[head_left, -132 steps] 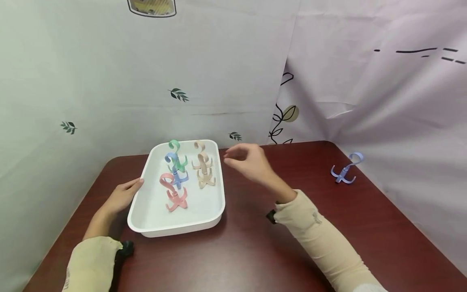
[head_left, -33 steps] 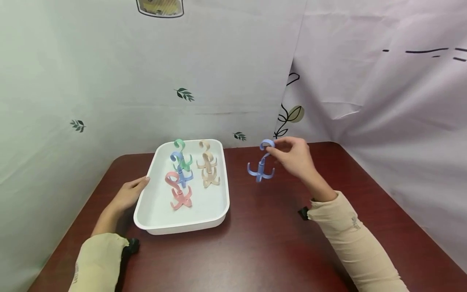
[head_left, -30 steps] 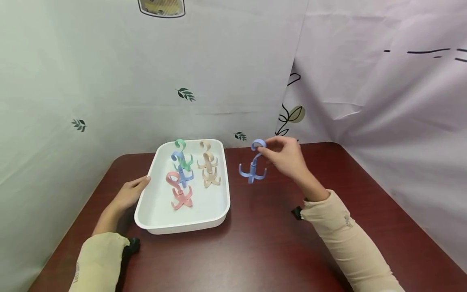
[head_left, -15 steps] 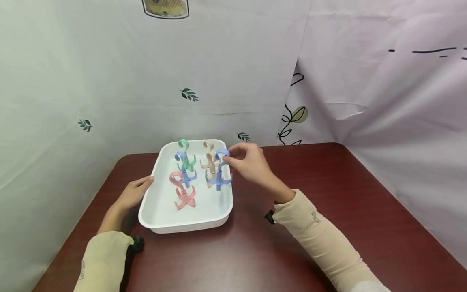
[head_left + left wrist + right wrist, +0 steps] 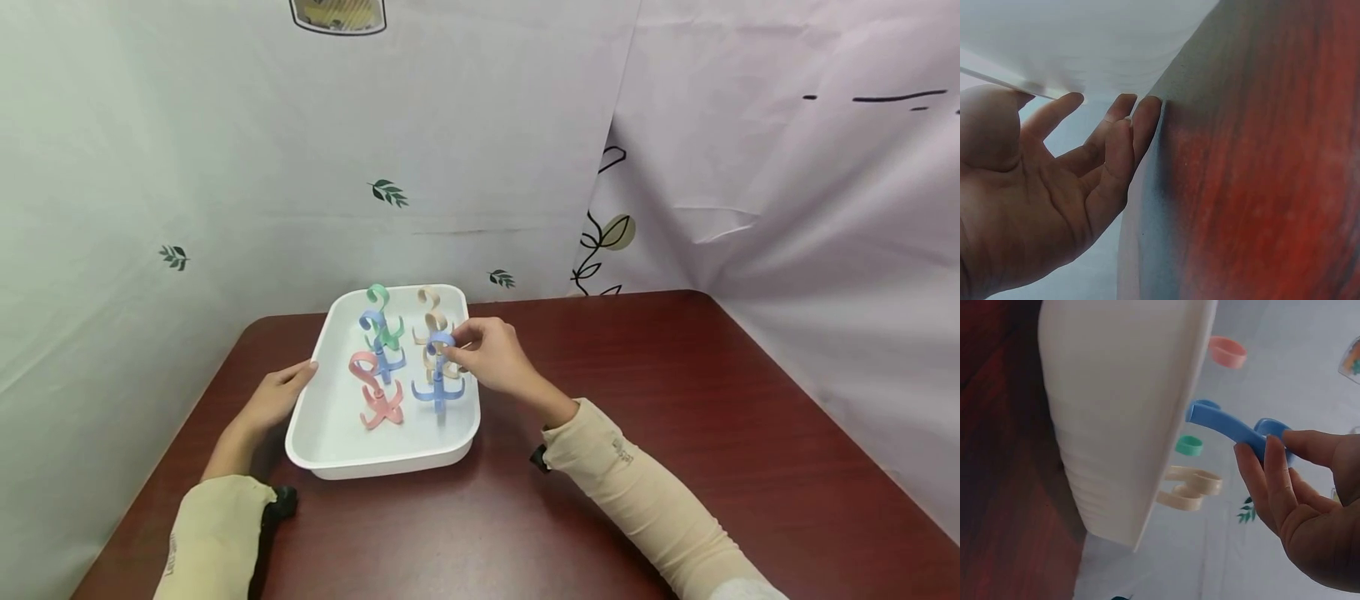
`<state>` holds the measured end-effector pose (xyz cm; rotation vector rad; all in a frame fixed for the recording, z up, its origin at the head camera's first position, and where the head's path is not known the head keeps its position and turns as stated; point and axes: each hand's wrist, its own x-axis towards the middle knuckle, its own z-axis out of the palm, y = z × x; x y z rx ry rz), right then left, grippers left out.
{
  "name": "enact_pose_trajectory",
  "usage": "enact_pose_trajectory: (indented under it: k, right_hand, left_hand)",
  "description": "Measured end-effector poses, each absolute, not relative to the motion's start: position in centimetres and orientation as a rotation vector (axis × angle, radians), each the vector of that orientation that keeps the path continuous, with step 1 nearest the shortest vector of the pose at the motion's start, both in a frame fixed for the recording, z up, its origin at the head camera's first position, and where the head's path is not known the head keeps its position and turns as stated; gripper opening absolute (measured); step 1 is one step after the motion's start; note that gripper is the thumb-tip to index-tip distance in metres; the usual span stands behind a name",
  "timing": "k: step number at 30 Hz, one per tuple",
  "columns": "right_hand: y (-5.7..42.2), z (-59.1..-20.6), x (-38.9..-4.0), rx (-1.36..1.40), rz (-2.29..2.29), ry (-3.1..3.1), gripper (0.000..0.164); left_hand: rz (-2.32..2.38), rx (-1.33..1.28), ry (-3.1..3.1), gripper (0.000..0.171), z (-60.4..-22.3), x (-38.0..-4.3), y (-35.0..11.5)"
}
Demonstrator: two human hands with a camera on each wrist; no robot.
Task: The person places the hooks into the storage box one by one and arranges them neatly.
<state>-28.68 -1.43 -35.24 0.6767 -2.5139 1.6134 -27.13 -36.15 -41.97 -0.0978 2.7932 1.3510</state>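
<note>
My right hand (image 5: 491, 354) pinches the curled top of a blue plastic hanging hook (image 5: 438, 393) between thumb and fingers. The hook hangs upright, prongs down, over the right side of the white tray (image 5: 390, 468), in front of the beige hooks. In the right wrist view, its blue stem (image 5: 1225, 424) slants behind the tray rim, which hides the prongs. My left hand (image 5: 276, 396) grips the tray's left edge; the left wrist view shows the thumb at the rim and the fingers against the outer side. Standing inside the tray are pink (image 5: 382, 407), blue (image 5: 387, 364) and green (image 5: 389, 334) hooks.
Two beige hooks (image 5: 445, 368) stand one behind the other at the tray's back right. Beneath everything is a dark red wooden table (image 5: 675, 392). A pale printed cloth (image 5: 480, 150) hangs behind and beside it.
Several seconds ago the blue hook stood at the table's right and my right hand was empty. The hand then picked it up, carried it left over the tray, and lowered it slightly toward me.
</note>
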Motion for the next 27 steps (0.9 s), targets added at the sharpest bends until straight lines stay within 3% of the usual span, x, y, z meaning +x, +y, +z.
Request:
enact_pose_trajectory:
  k: [21,27]
  right_hand:
    - [-1.4,-37.2,-29.3,0.670,1.595,-2.583,0.014]
    - [-0.1,-37.4,-29.4,0.668,1.421,-2.602,0.025]
  left_hand:
    - [1.321,-0.104,2.813,0.073,-42.0,-27.2,-36.2]
    - [1.266,-0.086,2.841,0.071,-42.1,-27.2,-36.4]
